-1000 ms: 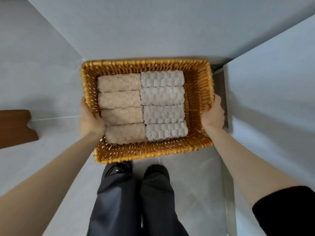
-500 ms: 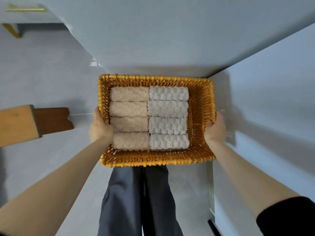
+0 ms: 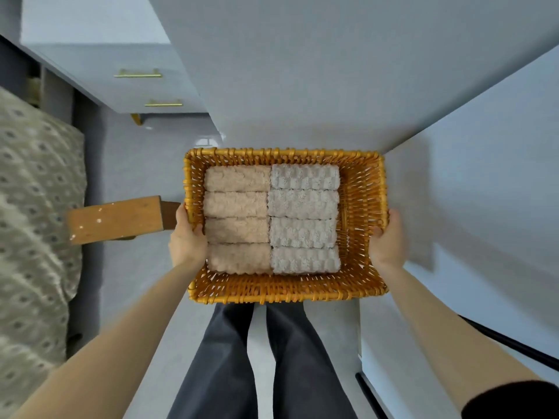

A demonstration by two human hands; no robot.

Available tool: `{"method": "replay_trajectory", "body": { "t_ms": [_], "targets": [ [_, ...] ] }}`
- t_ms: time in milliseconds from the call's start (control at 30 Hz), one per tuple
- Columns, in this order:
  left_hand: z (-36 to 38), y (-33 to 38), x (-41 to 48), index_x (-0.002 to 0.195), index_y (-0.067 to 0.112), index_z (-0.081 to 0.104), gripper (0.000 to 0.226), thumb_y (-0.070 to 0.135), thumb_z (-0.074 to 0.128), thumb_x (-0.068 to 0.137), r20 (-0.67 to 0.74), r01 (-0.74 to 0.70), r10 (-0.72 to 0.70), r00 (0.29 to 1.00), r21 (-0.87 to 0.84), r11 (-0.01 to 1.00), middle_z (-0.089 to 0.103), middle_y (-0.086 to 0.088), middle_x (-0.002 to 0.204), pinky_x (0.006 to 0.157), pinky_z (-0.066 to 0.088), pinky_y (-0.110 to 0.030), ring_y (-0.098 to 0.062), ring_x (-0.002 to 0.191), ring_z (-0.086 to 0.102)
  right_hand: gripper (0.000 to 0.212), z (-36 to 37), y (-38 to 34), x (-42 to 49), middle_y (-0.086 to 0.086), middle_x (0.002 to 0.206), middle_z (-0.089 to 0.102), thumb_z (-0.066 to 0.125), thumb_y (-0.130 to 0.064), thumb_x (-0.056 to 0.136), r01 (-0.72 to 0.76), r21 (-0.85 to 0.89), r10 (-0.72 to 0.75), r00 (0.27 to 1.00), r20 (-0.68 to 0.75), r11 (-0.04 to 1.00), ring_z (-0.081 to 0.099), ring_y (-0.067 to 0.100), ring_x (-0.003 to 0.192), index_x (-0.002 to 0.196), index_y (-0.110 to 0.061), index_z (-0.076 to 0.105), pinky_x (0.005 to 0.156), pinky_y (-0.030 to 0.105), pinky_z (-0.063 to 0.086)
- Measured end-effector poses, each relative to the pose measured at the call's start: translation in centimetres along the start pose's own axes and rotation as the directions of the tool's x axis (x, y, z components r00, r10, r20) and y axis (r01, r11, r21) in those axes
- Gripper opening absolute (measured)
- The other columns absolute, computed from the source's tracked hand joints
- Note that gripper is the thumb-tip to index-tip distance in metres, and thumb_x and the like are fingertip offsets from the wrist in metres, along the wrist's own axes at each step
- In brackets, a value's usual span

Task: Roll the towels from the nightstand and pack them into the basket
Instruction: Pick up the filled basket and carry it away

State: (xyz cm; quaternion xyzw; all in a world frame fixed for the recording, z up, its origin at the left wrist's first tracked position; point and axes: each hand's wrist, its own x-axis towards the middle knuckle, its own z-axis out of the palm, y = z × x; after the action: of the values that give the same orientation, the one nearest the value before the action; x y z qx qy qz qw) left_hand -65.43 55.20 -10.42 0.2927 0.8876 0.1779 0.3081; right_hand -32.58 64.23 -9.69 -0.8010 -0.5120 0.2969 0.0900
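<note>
An orange wicker basket [image 3: 360, 189] is held in the air in front of me, above my legs. Inside it lie two columns of rolled towels: several beige rolls [image 3: 237, 219] on the left and several grey-white rolls [image 3: 304, 219] on the right, packed side by side. My left hand [image 3: 186, 240] grips the basket's left rim, fingers curled over the edge. My right hand [image 3: 385, 240] grips the right rim the same way. A strip of bare basket floor shows to the right of the grey rolls.
A white nightstand [image 3: 121, 71] with gold drawer handles stands at the upper left. A bed with a patterned cover [image 3: 33, 207] fills the left side, its wooden corner [image 3: 115, 219] jutting toward the basket. White walls rise ahead and to the right.
The view has swung up and left while both hands kept hold of the basket. The nightstand and bed have come into sight; the basket sits lower in the frame.
</note>
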Motion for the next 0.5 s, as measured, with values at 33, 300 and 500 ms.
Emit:
{"method": "replay_trajectory", "body": {
  "t_ms": [33, 300, 500],
  "targets": [
    [-1.1, -0.1, -1.1, 0.145, 0.020, 0.025, 0.051, 0.010, 0.040, 0.097, -0.005, 0.009, -0.009, 1.000, 0.001, 1.000, 0.057, -0.017, 0.127, 0.085, 0.043, -0.047, -0.043, 0.110, 0.054, 0.024, -1.0, -0.3, -1.2, 0.004, 0.111, 0.061, 0.040, -0.014, 0.100, -0.006, 0.002, 0.006, 1.000, 0.007, 1.000, 0.060, 0.027, 0.098, 0.123, -0.016, 0.047, 0.088, 0.047, 0.049],
    [-6.1, -2.3, -5.7, 0.144, 0.022, 0.026, 0.050, 0.011, 0.041, 0.097, 0.005, 0.000, 0.000, 1.000, -0.009, 1.000, 0.055, -0.013, 0.131, 0.095, 0.042, -0.052, -0.040, 0.116, 0.052, 0.025, -3.9, -0.5, -9.1, 0.000, 0.109, 0.059, 0.039, -0.014, 0.100, -0.048, 0.000, 0.048, 0.999, 0.000, 0.999, 0.060, 0.028, 0.098, 0.123, -0.021, 0.042, 0.085, 0.048, 0.050],
    [-9.2, -6.2, -8.3, 0.145, 0.021, 0.025, 0.051, 0.011, 0.041, 0.098, 0.082, -0.092, 0.093, 0.992, -0.012, 0.996, 0.054, -0.014, 0.131, 0.093, 0.044, -0.051, -0.040, 0.115, 0.053, 0.031, -3.5, 1.8, -17.8, 0.006, 0.119, 0.060, 0.038, -0.014, 0.100, -0.129, 0.014, 0.129, 0.987, -0.097, 0.992, 0.059, 0.029, 0.101, 0.131, -0.021, 0.040, 0.080, 0.039, 0.044]
  ]
}}
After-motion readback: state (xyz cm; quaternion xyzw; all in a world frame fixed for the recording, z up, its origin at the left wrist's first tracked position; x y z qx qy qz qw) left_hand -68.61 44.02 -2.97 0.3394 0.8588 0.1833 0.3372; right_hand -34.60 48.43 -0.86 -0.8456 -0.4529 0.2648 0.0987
